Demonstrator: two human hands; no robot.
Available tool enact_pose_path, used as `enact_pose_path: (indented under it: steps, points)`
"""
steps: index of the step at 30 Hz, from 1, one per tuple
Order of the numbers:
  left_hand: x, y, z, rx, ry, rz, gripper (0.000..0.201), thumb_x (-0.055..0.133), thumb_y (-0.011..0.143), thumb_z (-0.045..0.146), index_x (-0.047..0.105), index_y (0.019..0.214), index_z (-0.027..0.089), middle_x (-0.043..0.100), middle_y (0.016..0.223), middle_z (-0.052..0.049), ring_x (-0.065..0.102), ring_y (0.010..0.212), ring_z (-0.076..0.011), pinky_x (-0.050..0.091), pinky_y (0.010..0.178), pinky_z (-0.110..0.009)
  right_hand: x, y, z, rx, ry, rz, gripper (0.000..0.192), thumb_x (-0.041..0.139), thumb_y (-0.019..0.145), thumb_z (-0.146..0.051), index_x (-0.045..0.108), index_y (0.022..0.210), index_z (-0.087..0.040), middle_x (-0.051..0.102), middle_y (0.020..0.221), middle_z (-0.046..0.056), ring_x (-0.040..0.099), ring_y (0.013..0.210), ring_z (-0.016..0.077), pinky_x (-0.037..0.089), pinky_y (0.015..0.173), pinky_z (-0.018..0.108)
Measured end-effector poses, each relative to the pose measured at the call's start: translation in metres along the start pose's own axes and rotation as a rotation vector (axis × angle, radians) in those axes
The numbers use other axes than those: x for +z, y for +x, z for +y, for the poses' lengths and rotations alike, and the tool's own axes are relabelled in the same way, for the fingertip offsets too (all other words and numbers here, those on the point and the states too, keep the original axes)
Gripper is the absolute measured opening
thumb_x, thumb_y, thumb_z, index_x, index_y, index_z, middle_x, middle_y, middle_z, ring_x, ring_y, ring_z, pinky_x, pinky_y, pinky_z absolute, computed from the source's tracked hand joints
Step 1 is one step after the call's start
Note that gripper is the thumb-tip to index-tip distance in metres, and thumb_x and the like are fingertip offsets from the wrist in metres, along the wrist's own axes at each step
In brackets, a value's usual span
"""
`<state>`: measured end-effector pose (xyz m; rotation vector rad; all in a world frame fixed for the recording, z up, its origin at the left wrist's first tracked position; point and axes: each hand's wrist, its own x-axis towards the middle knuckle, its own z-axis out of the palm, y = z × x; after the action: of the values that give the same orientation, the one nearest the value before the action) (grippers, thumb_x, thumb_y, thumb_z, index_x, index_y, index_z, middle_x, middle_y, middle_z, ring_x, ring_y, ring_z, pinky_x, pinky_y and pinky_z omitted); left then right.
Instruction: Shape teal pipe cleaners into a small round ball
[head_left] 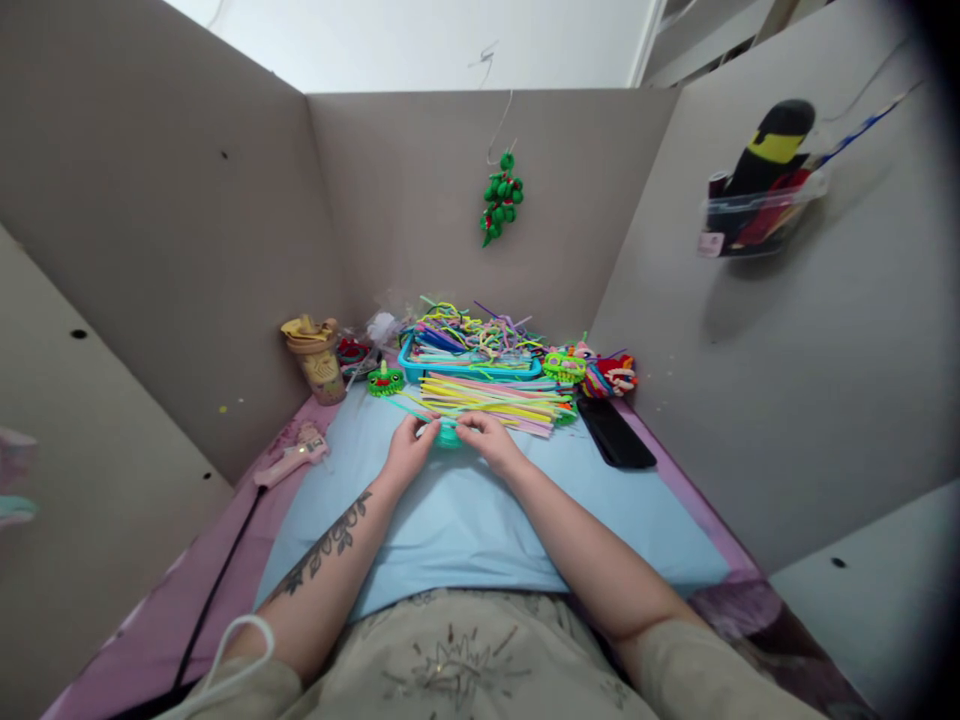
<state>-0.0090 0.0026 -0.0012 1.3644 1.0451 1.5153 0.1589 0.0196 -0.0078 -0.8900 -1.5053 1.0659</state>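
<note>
The person is sitting inside a cardboard enclosure, and both hands are meeting over a small teal pipe-cleaner piece on the light blue mat. The left hand is pinching the piece's left edge between thumb and fingertips, and the right hand is pinching its right side the same way, fingers curled in close. The piece is lying just in front of a loose stack of straight pipe cleaners, which is itself in front of a blue tray heaped with more of them.

The teal piece looks very light and fuzzy, with a wire core that probably bends easily and holds whatever bend it is given. A fingertip pinch at the edges, as both hands are making now, seems the right grip; squeezing the middle would likely crush its shape.

A pink glue gun is lying at the mat's left edge, a black flat case to the right, and a green beaded ornament is hanging on the back wall.
</note>
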Motion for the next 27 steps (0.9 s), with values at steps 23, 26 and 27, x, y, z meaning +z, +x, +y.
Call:
enact_pose_path:
  steps: [23, 26, 27]
  points:
    - [-0.011, 0.011, 0.003, -0.52, -0.611, 0.123, 0.023, 0.062, 0.076, 0.009, 0.048, 0.094, 0.016, 0.062, 0.102, -0.008, 0.065, 0.081, -0.0143, 0.055, 0.072, -0.032, -0.002, -0.001, 0.01, -0.271, -0.611, 0.164, 0.006, 0.059, 0.077, -0.023, 0.064, 0.079, -0.02, 0.054, 0.11, 0.009, 0.053, 0.103, 0.0216, 0.041, 0.092, 0.037]
    - [-0.012, 0.012, -0.001, -0.49, -0.484, 0.252, 0.035, 0.066, 0.073, 0.009, 0.05, 0.103, 0.016, 0.063, 0.092, -0.006, 0.063, 0.069, -0.0104, 0.054, 0.063, -0.025, 0.0, -0.003, 0.01, -0.301, -0.624, 0.139, 0.006, 0.059, 0.077, -0.023, 0.064, 0.08, -0.021, 0.054, 0.111, 0.009, 0.054, 0.102, 0.0216, 0.042, 0.091, 0.037]
    - [-0.012, 0.012, -0.003, -0.477, -0.429, 0.279, 0.035, 0.067, 0.072, 0.009, 0.052, 0.104, 0.015, 0.063, 0.089, -0.006, 0.062, 0.067, -0.0096, 0.053, 0.06, -0.023, 0.001, -0.002, 0.01, -0.299, -0.612, 0.138, 0.006, 0.06, 0.076, -0.023, 0.064, 0.079, -0.021, 0.054, 0.111, 0.009, 0.054, 0.102, 0.0216, 0.042, 0.091, 0.038]
